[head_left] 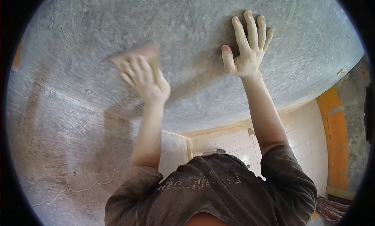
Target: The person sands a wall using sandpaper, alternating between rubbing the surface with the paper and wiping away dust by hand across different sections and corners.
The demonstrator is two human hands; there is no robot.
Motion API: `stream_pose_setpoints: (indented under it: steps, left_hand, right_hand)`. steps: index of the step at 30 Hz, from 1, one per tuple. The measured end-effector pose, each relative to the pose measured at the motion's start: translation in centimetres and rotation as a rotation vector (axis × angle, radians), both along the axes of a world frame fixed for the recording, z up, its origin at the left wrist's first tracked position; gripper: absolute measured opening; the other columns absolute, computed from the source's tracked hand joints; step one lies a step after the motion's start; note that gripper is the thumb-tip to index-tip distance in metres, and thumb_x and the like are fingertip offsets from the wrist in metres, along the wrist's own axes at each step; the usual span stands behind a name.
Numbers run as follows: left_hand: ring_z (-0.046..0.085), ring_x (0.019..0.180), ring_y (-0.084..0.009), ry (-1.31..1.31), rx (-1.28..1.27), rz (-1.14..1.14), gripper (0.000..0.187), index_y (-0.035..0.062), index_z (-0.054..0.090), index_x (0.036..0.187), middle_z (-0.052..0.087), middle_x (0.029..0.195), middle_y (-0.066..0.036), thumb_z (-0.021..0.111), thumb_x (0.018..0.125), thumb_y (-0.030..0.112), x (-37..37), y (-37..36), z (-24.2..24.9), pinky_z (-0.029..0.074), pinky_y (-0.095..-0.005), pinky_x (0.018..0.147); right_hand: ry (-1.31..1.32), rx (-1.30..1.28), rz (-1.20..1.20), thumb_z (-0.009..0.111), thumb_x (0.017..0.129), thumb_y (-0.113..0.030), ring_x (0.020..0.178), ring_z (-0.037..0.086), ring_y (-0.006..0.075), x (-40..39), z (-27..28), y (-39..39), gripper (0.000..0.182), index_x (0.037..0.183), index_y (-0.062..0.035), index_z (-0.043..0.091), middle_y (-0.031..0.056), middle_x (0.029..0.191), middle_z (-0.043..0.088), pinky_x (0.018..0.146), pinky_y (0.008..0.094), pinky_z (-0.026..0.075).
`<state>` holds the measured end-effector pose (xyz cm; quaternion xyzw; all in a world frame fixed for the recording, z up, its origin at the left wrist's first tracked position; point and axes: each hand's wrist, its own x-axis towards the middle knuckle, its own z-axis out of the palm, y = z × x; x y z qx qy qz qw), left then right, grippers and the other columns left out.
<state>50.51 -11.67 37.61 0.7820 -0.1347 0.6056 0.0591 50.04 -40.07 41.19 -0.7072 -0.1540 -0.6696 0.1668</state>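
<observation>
My left hand (pixel 145 78) presses a reddish-brown sheet of sandpaper (pixel 148 50) against the grey plastered wall (pixel 187 27). Its fingers lie over the sheet, and both are smeared by motion. Higher and to the right, my right hand (pixel 248 58) rests on the same wall with its fingers spread and nothing held. Pale dust coats both hands and forearms.
A second plastered wall (pixel 58 136) meets this one at the left, with a thin pale wavy line across it. Light tiles (pixel 234 142) lie below. At the right are an orange strip (pixel 336 136) and a crumpled patterned cloth (pixel 330 210).
</observation>
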Motion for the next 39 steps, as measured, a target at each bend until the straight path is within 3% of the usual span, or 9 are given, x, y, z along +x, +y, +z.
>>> stream_pose_setpoints:
  steps: [4, 11, 17, 23, 25, 29, 32, 35, 39]
  left_hand:
    - [-0.001, 0.157, -0.0331, -0.111, -0.064, -0.032, 0.062, 0.0069, 0.012, 0.162, 0.009, 0.17, -0.013, 0.022, 0.109, 0.037, 0.2, 0.1, 7.4, -0.008, -0.0537, 0.125]
    - [-0.003, 0.156, -0.0381, -0.005, -0.017, 0.016, 0.066, 0.0073, 0.004, 0.162, -0.001, 0.17, -0.014, 0.022, 0.108, 0.04, -0.3, 2.8, -4.5, -0.009, -0.0546, 0.124]
    - [0.002, 0.156, -0.0379, -0.069, -0.273, 0.032, 0.067, -0.0005, 0.018, 0.16, 0.013, 0.168, -0.022, 0.027, 0.108, 0.04, -1.4, 3.6, 10.6, -0.002, -0.0552, 0.125]
    - [0.005, 0.155, -0.0458, 0.105, -0.211, 0.033, 0.065, -0.009, 0.02, 0.157, 0.015, 0.166, -0.029, 0.03, 0.107, 0.032, -2.4, 6.2, -6.0, -0.001, -0.0569, 0.124]
    - [0.006, 0.155, -0.045, 0.028, -0.212, 0.052, 0.065, -0.0104, 0.02, 0.156, 0.016, 0.165, -0.031, 0.031, 0.107, 0.03, -1.4, 10.1, -4.8, 0.0, -0.0557, 0.125]
    - [0.016, 0.154, -0.0438, -0.049, -0.301, 0.004, 0.061, -0.0091, 0.029, 0.154, 0.025, 0.162, -0.031, 0.032, 0.107, 0.029, -3.3, 13.4, 14.5, 0.008, -0.0508, 0.126]
    - [0.019, 0.153, -0.0452, -0.134, -0.271, 0.05, 0.061, -0.0095, 0.031, 0.153, 0.026, 0.162, -0.03, 0.033, 0.107, 0.029, -2.1, 14.7, 13.0, 0.01, -0.053, 0.125]
    - [0.021, 0.151, -0.0487, -0.093, -0.264, 0.054, 0.061, -0.0094, 0.031, 0.154, 0.029, 0.161, -0.029, 0.036, 0.106, 0.029, -2.4, 16.6, -1.8, 0.012, -0.0581, 0.123]
    - [0.023, 0.149, -0.053, -0.004, -0.327, 0.087, 0.059, -0.009, 0.035, 0.152, 0.032, 0.159, -0.029, 0.038, 0.105, 0.026, -2.6, 18.7, -2.2, 0.015, -0.0617, 0.121]
  right_hand:
    - [-0.003, 0.106, 0.045, 0.047, 0.09, -0.042, 0.155, 0.019, 0.0346, -0.5, 1.2, 3.4, 0.059, 0.143, -0.0183, 0.059, 0.0077, 0.156, 0.046, 0.124, 0.0577, -0.007]
    - [0.017, -0.02, 0.1, 0.052, 0.079, -0.035, 0.152, 0.031, 0.029, -0.3, -0.2, 6.4, 0.059, 0.135, -0.0214, 0.066, -0.0043, 0.15, 0.055, 0.125, 0.0586, -0.004]
    - [0.052, -0.034, 0.172, 0.051, 0.085, -0.037, 0.15, 0.034, 0.0326, -1.3, 4.6, 9.9, 0.051, 0.127, -0.0172, 0.071, 0.0, 0.144, 0.06, 0.125, 0.0562, -0.006]
    - [0.034, -0.142, 0.268, 0.052, 0.086, -0.038, 0.147, 0.039, 0.029, -0.8, 5.7, 13.0, 0.046, 0.123, -0.0203, 0.073, -0.0033, 0.143, 0.062, 0.125, 0.0565, -0.006]
    - [0.037, -0.189, 0.304, 0.053, 0.084, -0.037, 0.147, 0.04, 0.0281, -1.3, 6.9, 14.0, 0.047, 0.123, -0.0214, 0.073, -0.0041, 0.143, 0.062, 0.125, 0.0569, -0.005]
    - [0.006, -0.25, 0.397, 0.057, 0.079, -0.034, 0.145, 0.044, 0.0236, -1.2, 10.1, 17.6, 0.046, 0.12, -0.0234, 0.073, -0.0052, 0.142, 0.062, 0.125, 0.0568, -0.002]
    - [-0.023, -0.204, 0.434, 0.056, 0.08, -0.035, 0.144, 0.045, 0.0226, -1.2, 11.0, 20.7, 0.045, 0.12, -0.0238, 0.073, -0.0055, 0.142, 0.062, 0.125, 0.0566, 0.004]
    - [-0.04, -0.238, 0.499, 0.056, 0.081, -0.035, 0.144, 0.045, 0.0225, -0.9, 10.8, 22.9, 0.044, 0.12, -0.0228, 0.072, -0.0054, 0.142, 0.061, 0.125, 0.0565, 0.008]
    - [-0.027, -0.368, 0.531, 0.058, 0.082, -0.034, 0.143, 0.045, 0.0223, -0.9, 11.6, 25.2, 0.042, 0.119, -0.0209, 0.072, -0.005, 0.144, 0.06, 0.124, 0.0565, 0.013]
